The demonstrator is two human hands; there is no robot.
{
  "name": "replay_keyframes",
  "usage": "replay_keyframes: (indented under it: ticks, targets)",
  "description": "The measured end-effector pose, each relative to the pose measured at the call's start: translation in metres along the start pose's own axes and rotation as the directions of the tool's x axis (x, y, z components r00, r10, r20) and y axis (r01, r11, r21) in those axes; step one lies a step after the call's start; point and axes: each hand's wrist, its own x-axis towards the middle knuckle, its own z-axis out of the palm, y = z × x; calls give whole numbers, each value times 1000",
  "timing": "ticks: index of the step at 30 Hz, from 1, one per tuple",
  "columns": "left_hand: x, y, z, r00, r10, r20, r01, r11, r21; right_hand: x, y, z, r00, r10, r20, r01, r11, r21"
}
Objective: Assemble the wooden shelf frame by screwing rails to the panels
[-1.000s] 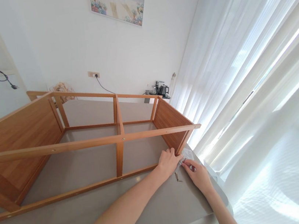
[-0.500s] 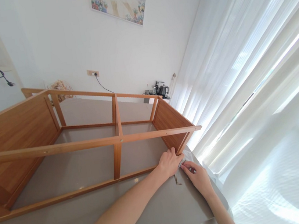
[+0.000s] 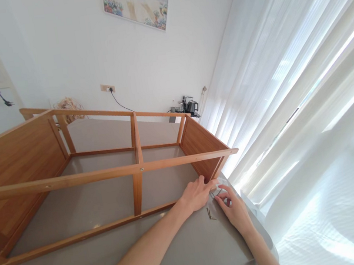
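Observation:
A wooden shelf frame (image 3: pixel 181 161) lies on its side on a grey-covered table. My left hand (image 3: pixel 198 193) is closed around its near right lower corner, hiding part of the joint. Just right of that corner, my right hand (image 3: pixel 232 206) pinches a thin dark L-shaped hex key (image 3: pixel 214 195), its index finger raised and curved. The key's far end by the joint is too small to make out. Below the hands, several small screws (image 3: pixel 211 214) rest on the table.
The grey table (image 3: pixel 181 254) has a rounded right edge close to my right forearm. White curtains (image 3: pixel 291 103) hang along the right side. A black kettle (image 3: pixel 192 106) stands beyond the frame, and a plug with a cord (image 3: pixel 111 90) sits in the wall socket.
My right index finger has lifted away from the thumb, while the hand stays beside the corner. My left hand keeps its hold. The view has shifted slightly.

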Motion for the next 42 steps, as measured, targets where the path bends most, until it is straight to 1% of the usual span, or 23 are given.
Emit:
replay_keyframes:
  ticks: [4,6,8,10,12,13,15,16,17,18,23,27,30,42]
  targets:
    - [-2,0,8,1000,4,-23,-5,1000,-24,1,3,1,1000,-27,3,27,1000,-5]
    - [-3,-1,10,1000,0,-31,-3,995,-95,2,6,2,999,-33,-5,33,999,-7]
    - [-4,-2,11,999,-31,-39,24,983,-184,2,8,2,999,-48,-22,48,999,-22]
    - [-3,-4,11,997,-71,-43,59,969,-239,2,10,1,996,-78,-51,75,995,-63]
    - [1,-8,13,989,-145,-35,129,947,-295,2,11,1,989,-122,-81,112,987,-115]
    - [5,-10,14,980,-197,-22,176,916,-361,2,11,1,985,-144,-92,131,982,-138]
    - [14,-15,19,956,-293,23,259,803,-536,3,13,1,979,-181,-99,163,973,-163]
    - [19,-17,22,950,-310,40,269,746,-609,3,14,2,977,-191,-97,174,971,-167]
    - [24,-20,25,948,-314,48,269,713,-647,3,15,2,976,-197,-94,179,969,-168]
    - [28,-22,28,950,-309,48,261,700,-665,3,16,3,976,-199,-90,182,969,-168]
    - [35,-30,34,960,-279,26,226,713,-664,5,18,4,980,-189,-64,176,971,-163]
    - [32,-31,31,964,-268,-2,203,737,-645,5,16,2,982,-184,-34,177,973,-147]
    - [31,-30,28,965,-262,-11,196,746,-637,4,14,1,982,-185,-33,179,972,-150]
    - [28,-25,22,962,-271,12,225,771,-596,2,2,-2,978,-210,4,208,968,-140]
